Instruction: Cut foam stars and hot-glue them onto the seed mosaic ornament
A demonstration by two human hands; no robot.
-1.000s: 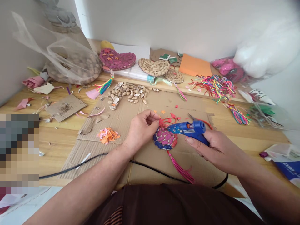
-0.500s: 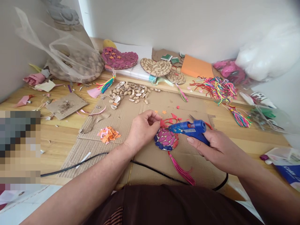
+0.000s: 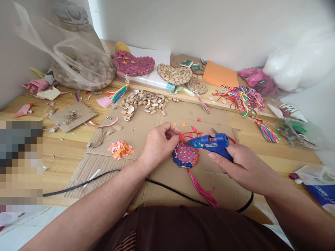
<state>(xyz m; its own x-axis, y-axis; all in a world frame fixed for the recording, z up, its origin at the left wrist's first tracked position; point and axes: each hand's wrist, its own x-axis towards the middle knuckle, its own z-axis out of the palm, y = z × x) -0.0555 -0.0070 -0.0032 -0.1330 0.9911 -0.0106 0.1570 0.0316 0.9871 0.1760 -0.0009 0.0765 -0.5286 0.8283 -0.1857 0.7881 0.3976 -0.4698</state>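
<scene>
My right hand [image 3: 238, 164] is wrapped around a blue glue gun [image 3: 209, 143]. Its nozzle points left and meets the upper edge of a round peanut-shell ornament [image 3: 185, 155]. Pink shells fill the middle of the ornament, with blue and red ones around the rim. From its lower edge hangs a pink tassel [image 3: 202, 190]. At the ornament's upper left, my left hand [image 3: 161, 144] is closed in a pinch on a small red piece [image 3: 181, 137] beside the nozzle. The fingertips partly hide that piece. A red cord loop [image 3: 190, 133] lies just behind.
Cardboard [image 3: 167, 190] covers the table, crossed by a black cable [image 3: 172, 188]. Peanut shells [image 3: 146, 101], orange and pink paper scraps [image 3: 121, 149] and orange stars [image 3: 183, 124] lie around. Behind stand heart-shaped ornaments [image 3: 175, 74]; colourful threads [image 3: 242, 99] lie right, a bag of peanuts [image 3: 83, 71] left.
The glue gun and my right hand have shifted very slightly left. My left hand keeps its pinch at the ornament's edge, and the view has moved a little.
</scene>
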